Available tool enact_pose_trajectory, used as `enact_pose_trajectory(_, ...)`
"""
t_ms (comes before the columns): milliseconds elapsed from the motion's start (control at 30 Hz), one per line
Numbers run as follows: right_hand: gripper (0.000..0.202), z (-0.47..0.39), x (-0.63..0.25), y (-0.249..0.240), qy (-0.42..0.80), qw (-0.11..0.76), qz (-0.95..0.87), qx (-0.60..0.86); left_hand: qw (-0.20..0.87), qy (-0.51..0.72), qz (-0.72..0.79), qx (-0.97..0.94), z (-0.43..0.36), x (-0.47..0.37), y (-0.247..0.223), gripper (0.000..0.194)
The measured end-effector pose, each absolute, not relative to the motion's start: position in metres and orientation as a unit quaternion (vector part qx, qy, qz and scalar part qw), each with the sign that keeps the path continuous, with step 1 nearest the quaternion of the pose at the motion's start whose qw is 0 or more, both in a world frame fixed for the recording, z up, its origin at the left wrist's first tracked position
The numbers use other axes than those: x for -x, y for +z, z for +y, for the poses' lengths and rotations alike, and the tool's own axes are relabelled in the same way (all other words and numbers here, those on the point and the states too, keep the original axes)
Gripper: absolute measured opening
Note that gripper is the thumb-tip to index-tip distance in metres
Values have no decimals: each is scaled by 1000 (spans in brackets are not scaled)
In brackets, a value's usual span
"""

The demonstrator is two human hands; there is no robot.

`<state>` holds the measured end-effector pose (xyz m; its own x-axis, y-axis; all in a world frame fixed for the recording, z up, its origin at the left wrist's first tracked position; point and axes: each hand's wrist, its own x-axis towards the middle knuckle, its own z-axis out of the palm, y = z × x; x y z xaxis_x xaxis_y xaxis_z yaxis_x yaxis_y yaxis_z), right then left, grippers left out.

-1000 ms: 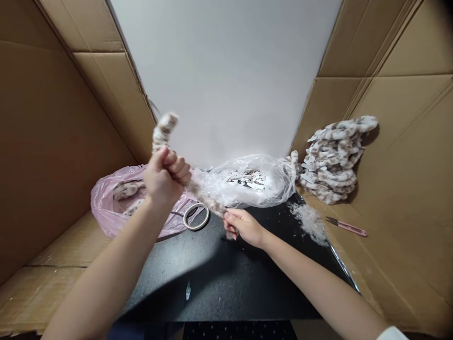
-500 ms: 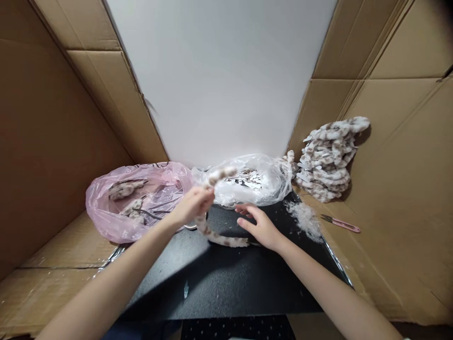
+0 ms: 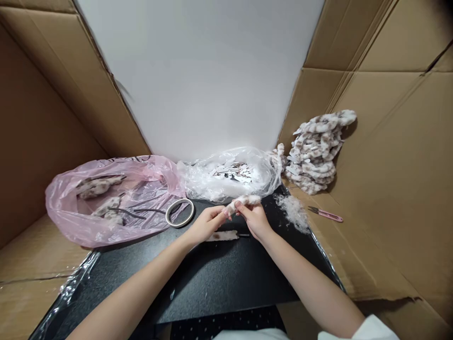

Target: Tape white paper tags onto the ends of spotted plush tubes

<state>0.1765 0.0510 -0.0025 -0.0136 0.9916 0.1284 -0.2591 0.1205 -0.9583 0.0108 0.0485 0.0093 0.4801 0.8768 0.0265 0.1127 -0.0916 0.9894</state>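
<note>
One furry strip [image 3: 247, 200]: brown and white, between both hands above the dark table [image 3: 212, 278]; a furry length [image 3: 222, 235] lies below, any join hidden.
Left hand [image 3: 208, 223]: fingers pinching the strip.
Right hand [image 3: 255, 218]: thumb and fingers gripping it, close beside the left.
Tape roll [image 3: 168, 217]: left of the hands, touching the pink bag [image 3: 60, 217].
Handling: apparently under way, strip unreleased.
Pink bag's contents: furry pieces [image 3: 99, 187], seemingly waiting.
Furry pile [image 3: 316, 148]: far right, heaped against cardboard [image 3: 389, 165], possibly finished.
Amount left: cannot be told.
</note>
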Motion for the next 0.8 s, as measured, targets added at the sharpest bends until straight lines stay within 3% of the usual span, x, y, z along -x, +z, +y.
enact_pose_trajectory(533,33,43,-176,-20,488,501,-579,419,540,362,424,-631,35,-14,-9,35)
enact_pose_trajectory(800,25,41,-181,-20,428,460,-663,406,571,359,427,-602,39,-15,-22,46)
